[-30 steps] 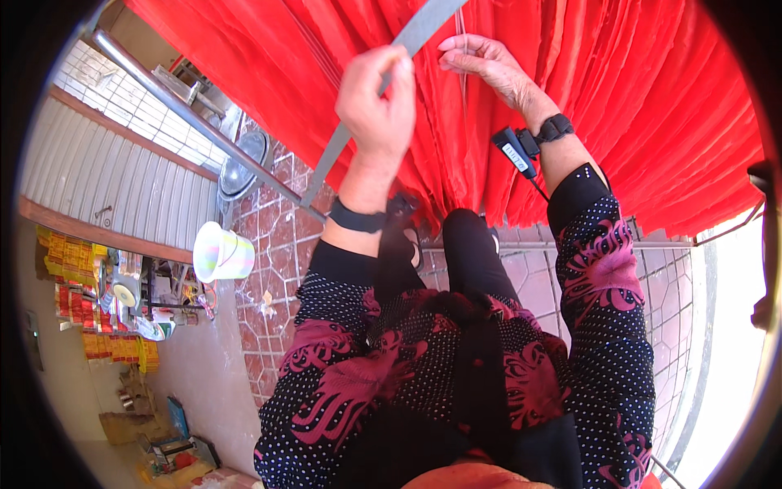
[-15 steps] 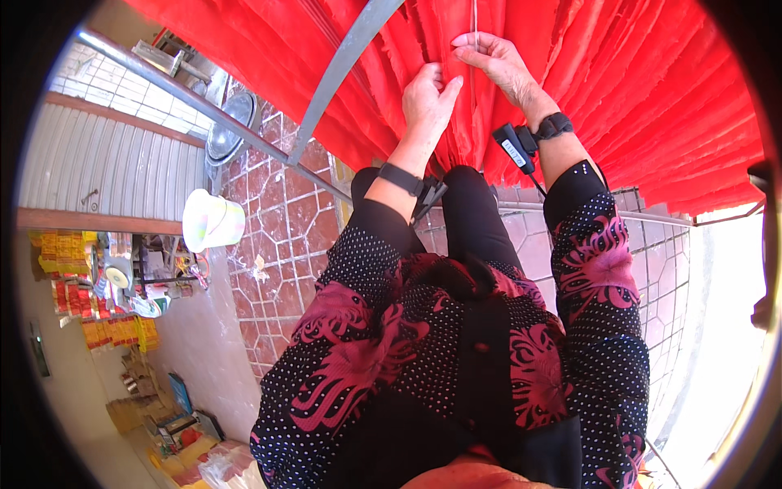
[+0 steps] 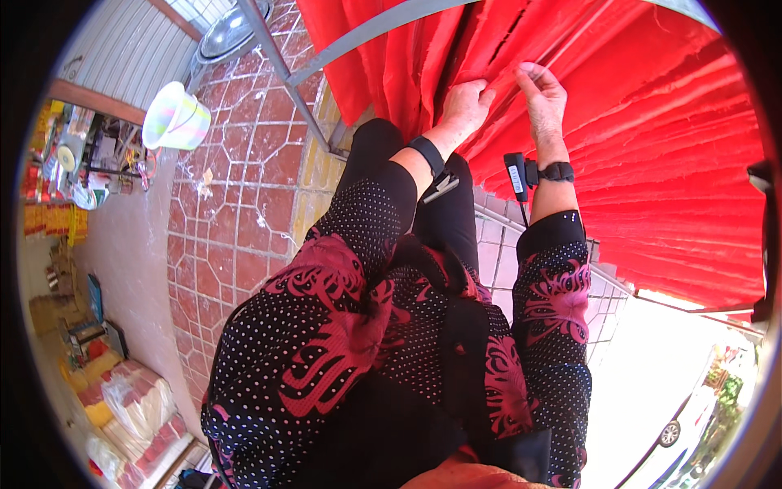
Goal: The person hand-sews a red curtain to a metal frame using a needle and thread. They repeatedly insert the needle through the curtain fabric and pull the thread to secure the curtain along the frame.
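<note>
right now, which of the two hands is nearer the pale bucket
The left hand, in front of the red fabric. The right hand is before that fabric too, but farther right, so farther from the bucket.

A black shirt with white dots, pink motifs and black cuffs is worn with black trousers and wristbands.

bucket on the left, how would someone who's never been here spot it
From the big red cloth, look left across the red-brown tiled floor to the ribbed grey shutter. The bucket shows just below it in the picture, its pale pastel pattern setting it apart from the round grey basin above.
</note>
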The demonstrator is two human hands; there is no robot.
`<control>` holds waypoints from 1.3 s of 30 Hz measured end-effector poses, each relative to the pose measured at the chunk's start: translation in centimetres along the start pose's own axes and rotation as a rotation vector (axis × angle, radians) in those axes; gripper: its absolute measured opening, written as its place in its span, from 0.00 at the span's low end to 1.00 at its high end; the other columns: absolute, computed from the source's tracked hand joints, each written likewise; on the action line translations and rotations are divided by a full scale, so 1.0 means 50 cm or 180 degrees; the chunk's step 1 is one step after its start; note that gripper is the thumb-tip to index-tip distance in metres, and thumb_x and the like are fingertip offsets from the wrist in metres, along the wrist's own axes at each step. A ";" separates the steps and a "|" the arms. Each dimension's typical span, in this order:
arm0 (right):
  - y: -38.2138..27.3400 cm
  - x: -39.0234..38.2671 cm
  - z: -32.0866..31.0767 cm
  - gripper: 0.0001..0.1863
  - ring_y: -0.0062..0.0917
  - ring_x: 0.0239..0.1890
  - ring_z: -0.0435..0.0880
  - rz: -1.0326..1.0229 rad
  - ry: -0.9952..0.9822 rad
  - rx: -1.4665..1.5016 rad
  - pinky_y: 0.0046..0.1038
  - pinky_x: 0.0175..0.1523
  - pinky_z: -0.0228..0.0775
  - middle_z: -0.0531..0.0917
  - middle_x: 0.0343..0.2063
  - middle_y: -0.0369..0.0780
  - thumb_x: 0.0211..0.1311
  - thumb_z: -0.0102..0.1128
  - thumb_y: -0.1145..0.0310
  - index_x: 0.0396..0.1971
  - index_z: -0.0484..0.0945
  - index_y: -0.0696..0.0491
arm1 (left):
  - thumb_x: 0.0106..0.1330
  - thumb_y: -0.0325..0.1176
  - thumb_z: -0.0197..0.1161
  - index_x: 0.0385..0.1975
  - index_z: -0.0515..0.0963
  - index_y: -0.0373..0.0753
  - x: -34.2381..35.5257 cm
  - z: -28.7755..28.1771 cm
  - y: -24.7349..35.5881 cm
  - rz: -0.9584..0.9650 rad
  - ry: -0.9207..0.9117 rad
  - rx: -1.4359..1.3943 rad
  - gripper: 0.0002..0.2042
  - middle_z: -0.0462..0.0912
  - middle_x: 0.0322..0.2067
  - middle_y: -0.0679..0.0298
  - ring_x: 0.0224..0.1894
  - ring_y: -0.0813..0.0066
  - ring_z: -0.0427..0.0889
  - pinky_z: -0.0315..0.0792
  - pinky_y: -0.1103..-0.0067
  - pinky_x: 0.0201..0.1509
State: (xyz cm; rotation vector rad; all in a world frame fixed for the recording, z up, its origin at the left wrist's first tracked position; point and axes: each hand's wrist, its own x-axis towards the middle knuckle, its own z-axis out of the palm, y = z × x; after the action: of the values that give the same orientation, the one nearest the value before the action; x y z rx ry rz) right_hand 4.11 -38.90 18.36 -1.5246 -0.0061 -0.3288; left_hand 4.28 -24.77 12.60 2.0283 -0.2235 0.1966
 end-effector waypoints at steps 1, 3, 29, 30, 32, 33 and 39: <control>0.001 -0.002 -0.009 0.08 0.15 0.39 0.80 -0.0021 0.0007 0.0038 0.18 0.49 0.70 0.84 0.35 0.32 0.60 0.64 0.77 0.40 0.82 0.55 | 0.64 0.40 0.61 0.39 0.80 0.34 -0.003 0.006 -0.002 0.0061 0.0075 -0.0118 0.14 0.82 0.32 0.45 0.39 0.48 0.82 0.74 0.64 0.42; 0.008 -0.008 -0.018 0.08 0.14 0.39 0.80 0.0030 0.0057 0.0072 0.17 0.49 0.70 0.84 0.35 0.33 0.61 0.64 0.77 0.40 0.82 0.55 | 0.66 0.38 0.60 0.38 0.79 0.34 -0.004 0.007 -0.013 0.0059 -0.0064 -0.0298 0.12 0.81 0.28 0.48 0.32 0.53 0.82 0.73 0.68 0.38; 0.062 -0.114 -0.012 0.08 0.15 0.39 0.81 0.0485 0.0274 -0.0096 0.17 0.49 0.71 0.84 0.35 0.35 0.60 0.63 0.81 0.39 0.80 0.58 | 0.65 0.43 0.61 0.44 0.79 0.35 0.000 0.016 -0.075 0.0476 -0.0998 -0.0260 0.17 0.84 0.38 0.50 0.43 0.54 0.83 0.75 0.68 0.46; 0.064 -0.122 -0.006 0.08 0.16 0.39 0.81 0.0446 0.0161 -0.0072 0.17 0.50 0.71 0.84 0.35 0.35 0.60 0.63 0.81 0.40 0.80 0.58 | 0.65 0.42 0.61 0.45 0.79 0.35 0.003 0.014 -0.083 0.0459 -0.1078 -0.0411 0.17 0.84 0.38 0.50 0.43 0.54 0.83 0.75 0.69 0.47; 0.062 -0.130 0.001 0.08 0.17 0.40 0.82 0.0440 0.0123 -0.0061 0.18 0.51 0.71 0.85 0.36 0.36 0.61 0.62 0.81 0.40 0.79 0.58 | 0.66 0.40 0.60 0.44 0.79 0.35 0.007 0.014 -0.092 0.0477 -0.1028 -0.0705 0.15 0.84 0.37 0.52 0.40 0.59 0.84 0.75 0.71 0.45; 0.060 -0.132 0.002 0.09 0.17 0.40 0.82 0.0421 0.0148 -0.0056 0.19 0.52 0.71 0.85 0.37 0.37 0.61 0.62 0.81 0.41 0.79 0.59 | 0.67 0.39 0.60 0.43 0.79 0.35 0.010 0.017 -0.096 0.0359 -0.1106 -0.0771 0.14 0.85 0.36 0.54 0.39 0.62 0.84 0.75 0.73 0.44; 0.035 -0.128 -0.003 0.10 0.25 0.41 0.85 0.0192 0.0320 0.0257 0.24 0.53 0.74 0.85 0.37 0.44 0.62 0.60 0.80 0.43 0.77 0.60 | 0.70 0.37 0.56 0.40 0.78 0.36 0.031 0.014 -0.113 -0.0267 -0.0777 -0.1583 0.11 0.81 0.29 0.66 0.33 0.79 0.77 0.71 0.80 0.41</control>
State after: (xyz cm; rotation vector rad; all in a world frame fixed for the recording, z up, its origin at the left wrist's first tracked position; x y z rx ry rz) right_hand -1.64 -37.72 15.31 -1.4239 0.1047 -0.3527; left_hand 7.20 -22.99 7.80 1.5580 -0.3058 -0.1503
